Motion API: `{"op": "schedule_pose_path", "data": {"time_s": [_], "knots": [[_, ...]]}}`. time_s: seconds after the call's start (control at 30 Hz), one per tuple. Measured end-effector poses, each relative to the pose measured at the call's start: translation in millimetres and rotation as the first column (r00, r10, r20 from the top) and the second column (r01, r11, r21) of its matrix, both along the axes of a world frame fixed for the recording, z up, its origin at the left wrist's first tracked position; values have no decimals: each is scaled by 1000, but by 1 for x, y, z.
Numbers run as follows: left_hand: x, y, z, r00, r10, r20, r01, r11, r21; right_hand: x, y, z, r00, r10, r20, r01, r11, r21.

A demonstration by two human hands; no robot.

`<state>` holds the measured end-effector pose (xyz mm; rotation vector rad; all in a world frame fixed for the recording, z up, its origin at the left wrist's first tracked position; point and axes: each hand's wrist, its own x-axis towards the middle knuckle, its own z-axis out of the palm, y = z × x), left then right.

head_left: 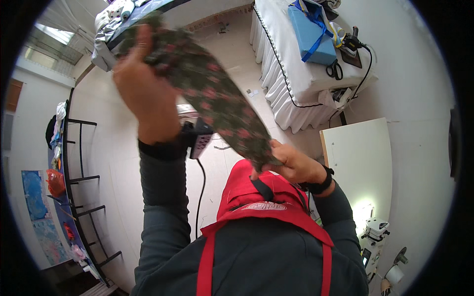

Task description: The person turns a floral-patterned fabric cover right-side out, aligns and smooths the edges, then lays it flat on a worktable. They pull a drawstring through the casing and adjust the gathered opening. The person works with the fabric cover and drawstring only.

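Two grips — left hand [148,93] and right hand [298,165] — were clamped near opposite ends of the floral cloth [222,103], aloft over the floor [118,163]; uneven pull, I judged, could twist it loose.

The left hand [148,93] and right hand [297,164] hold a dark floral cloth [215,92] between them.

floor [116,133]: pale | wall [419,93]: plain white, right | window [40,57]: upper left | tabletop [302,81]: white skirted cloth | light [364,216]: bright glow, lower right
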<state>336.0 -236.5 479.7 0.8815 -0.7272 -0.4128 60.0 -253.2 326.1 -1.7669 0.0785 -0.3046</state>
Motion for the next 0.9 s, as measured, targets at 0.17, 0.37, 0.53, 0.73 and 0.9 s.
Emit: {"op": "schedule_pose_path", "data": {"time_s": [0.17,0.37,0.53,0.73,0.9], "knots": [[44,10,8,996,48,-71,-49,999,-19,-31,1,-70,979,-106,-176,71,979,-193],[-20,2,-12,995,-96,23,98,989,-111,2,-31,-23,980,-197,-20,196,980,-38],[-40,-1,-11,988,-151,-38,147,986,-79,34,-29,22,996,-26,81,6,971,238],[-4,-17,-49,983,-37,-181,37,999,-3,-6,-30,-27,971,-232,-61,220,962,-162],[-62,-21,-78,914,-352,-201,380,917,120,-17,-45,-25,946,-271,-177,289,954,84]]}}
